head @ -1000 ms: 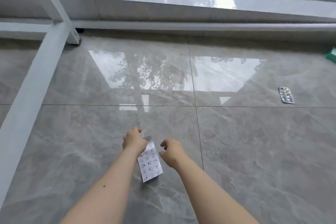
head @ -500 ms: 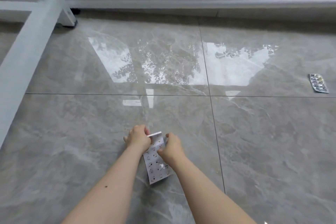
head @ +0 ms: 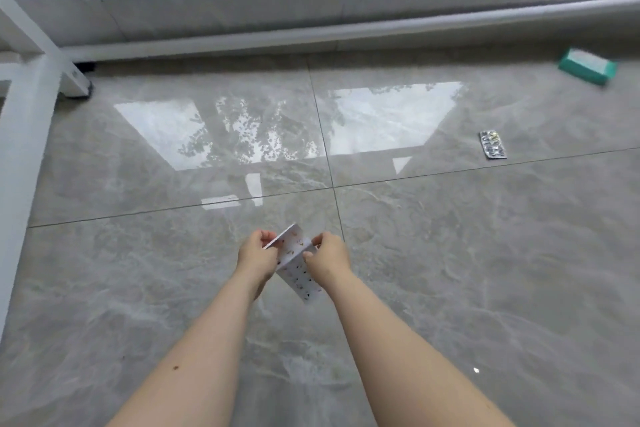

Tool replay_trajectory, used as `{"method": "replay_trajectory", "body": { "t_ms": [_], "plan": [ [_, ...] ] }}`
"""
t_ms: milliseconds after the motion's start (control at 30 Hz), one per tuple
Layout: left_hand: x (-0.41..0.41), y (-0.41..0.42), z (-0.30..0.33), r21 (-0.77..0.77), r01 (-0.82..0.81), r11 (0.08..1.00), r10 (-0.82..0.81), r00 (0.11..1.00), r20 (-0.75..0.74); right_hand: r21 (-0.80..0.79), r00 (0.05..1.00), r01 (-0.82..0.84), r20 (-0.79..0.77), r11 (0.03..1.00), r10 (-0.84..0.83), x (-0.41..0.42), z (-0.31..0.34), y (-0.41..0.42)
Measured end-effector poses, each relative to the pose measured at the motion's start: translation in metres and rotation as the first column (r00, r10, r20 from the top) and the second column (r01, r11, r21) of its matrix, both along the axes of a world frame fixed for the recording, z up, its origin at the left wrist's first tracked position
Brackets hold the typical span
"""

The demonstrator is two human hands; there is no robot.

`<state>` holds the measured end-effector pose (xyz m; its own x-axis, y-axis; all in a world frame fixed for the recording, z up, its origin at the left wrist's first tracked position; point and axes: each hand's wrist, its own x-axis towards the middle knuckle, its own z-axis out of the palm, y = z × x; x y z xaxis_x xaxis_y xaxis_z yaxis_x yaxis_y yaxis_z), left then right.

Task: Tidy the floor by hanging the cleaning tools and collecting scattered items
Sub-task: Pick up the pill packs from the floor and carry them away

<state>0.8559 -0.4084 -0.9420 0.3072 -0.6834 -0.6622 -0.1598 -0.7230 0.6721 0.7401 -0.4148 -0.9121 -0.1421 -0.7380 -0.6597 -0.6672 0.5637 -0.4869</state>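
A white sheet printed with small coloured figures (head: 295,265) is held up over the grey tiled floor (head: 450,270), bent near its top. My left hand (head: 256,256) pinches its upper left edge. My right hand (head: 325,258) pinches its right edge. Farther right on the floor lies a silver blister pack of pills (head: 492,144), and beyond it a teal and white box (head: 587,65) near the wall.
A white metal frame (head: 20,135) with a foot (head: 74,80) stands on the left. A low grey ledge (head: 311,10) and a white pipe (head: 346,35) run along the far side under the window.
One second ago only my left hand held the sheet. My right hand has since taken its right edge, and both hands have lifted and bent it. The view has swung, showing the teal box.
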Motion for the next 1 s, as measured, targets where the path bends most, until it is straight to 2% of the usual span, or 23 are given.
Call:
{"method": "replay_trajectory", "body": {
  "t_ms": [333, 567, 800, 1000],
  "plan": [
    [-0.111, -0.008, 0.171, -0.04, -0.018, 0.999, 0.009, 0.977, -0.212, -0.094, 0.971, 0.239, -0.011, 0.967, -0.241, -0.108, 0.173, 0.008],
    [-0.215, 0.007, 0.272, -0.017, 0.106, 0.994, -0.107, 0.959, -0.263, -0.171, 0.879, 0.473, 0.027, 0.864, -0.476, -0.21, 0.276, 0.038],
    [-0.303, 0.019, 0.325, -0.034, 0.221, 0.975, -0.222, 0.935, -0.278, -0.206, 0.734, 0.676, 0.107, 0.707, -0.671, -0.295, 0.327, 0.051],
    [-0.356, -0.005, 0.342, -0.055, 0.242, 0.969, -0.248, 0.932, -0.266, -0.241, 0.685, 0.724, 0.136, 0.647, -0.716, -0.343, 0.341, 0.034]
  ]
}}
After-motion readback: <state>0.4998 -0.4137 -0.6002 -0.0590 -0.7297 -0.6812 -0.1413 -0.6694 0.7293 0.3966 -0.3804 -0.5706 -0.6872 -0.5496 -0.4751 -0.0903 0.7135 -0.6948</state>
